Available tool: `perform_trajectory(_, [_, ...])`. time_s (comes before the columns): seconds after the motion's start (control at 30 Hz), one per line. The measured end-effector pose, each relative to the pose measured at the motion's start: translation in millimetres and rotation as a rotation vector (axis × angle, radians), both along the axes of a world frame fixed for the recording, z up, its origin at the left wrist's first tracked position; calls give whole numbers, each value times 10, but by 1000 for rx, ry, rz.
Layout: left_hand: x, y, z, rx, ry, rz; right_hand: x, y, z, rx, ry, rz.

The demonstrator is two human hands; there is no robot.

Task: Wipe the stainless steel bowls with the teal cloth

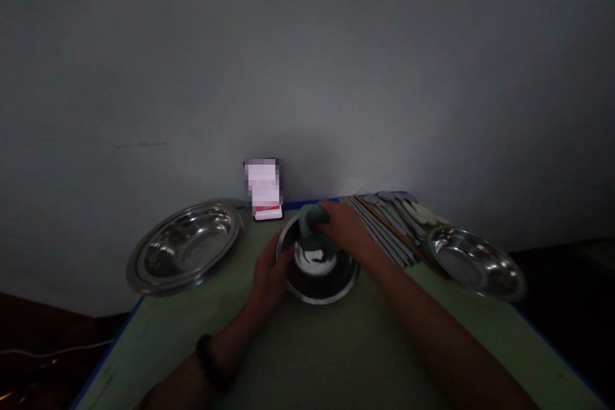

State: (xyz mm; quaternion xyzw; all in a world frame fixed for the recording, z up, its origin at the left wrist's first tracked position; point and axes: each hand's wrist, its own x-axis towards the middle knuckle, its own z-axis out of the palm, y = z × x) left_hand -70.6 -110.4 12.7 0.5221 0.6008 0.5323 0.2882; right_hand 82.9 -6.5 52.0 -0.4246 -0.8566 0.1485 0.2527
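A shiny metal bowl (321, 300) stands near the middle of the green table, its opening facing up towards me. My left hand (270, 272) grips the bowl's left rim, with the thumb over the inside edge. In my right hand (343, 224) is a bunched grey-green cloth (311, 216), held at the far inner side of the bowl. The fingers of my right hand are closed on the cloth and partly hidden by it. Dim light and blur soften the details.
Wide metal basins (192, 288), seemingly stacked, sit on the left. A lit phone (266, 189) leans against the wall. Right of the bowl lie several metal chopsticks (384, 237), spoons (387, 196) and white-handled utensils (423, 213). Another metal bowl (475, 262) is at the right table edge.
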Motion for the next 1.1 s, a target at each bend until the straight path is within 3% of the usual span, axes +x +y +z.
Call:
perform_trajectory(0.17, [22, 44, -14, 182, 17, 204, 27, 103, -97, -116, 197, -52])
perform_trajectory(0.33, [17, 35, -31, 405, 248, 177, 8, 80, -149, -141, 251, -45])
perform_trajectory(0.43, [14, 25, -68, 324, 201, 27, 125, 117, -27, -101, 192, -2])
perform_trajectory(0.57, [20, 35, -72, 95, 70, -165, 244, 71, 186, -36, 67, 86])
perform_trajectory(0.67, [-1, 71, -43, -58, 22, -146, 160, -88, 248, 53, 20, 147])
perform_trajectory(0.77, [-24, 98, -37, -70, -17, -88, -18, -279, 226, 306, -72, 129])
perform_trajectory(0.83, [-19, 86, -42, -53, -24, -71, -121, -377, 197, 359, -173, 60])
perform_trajectory(1.0, [33, -7, -21, -55, 48, -65, -181, -378, 153, 296, -183, -58])
perform_trajectory(1.1, [40, -26, 3, -30, 44, -22, -107, -230, 109, 131, -38, -104])
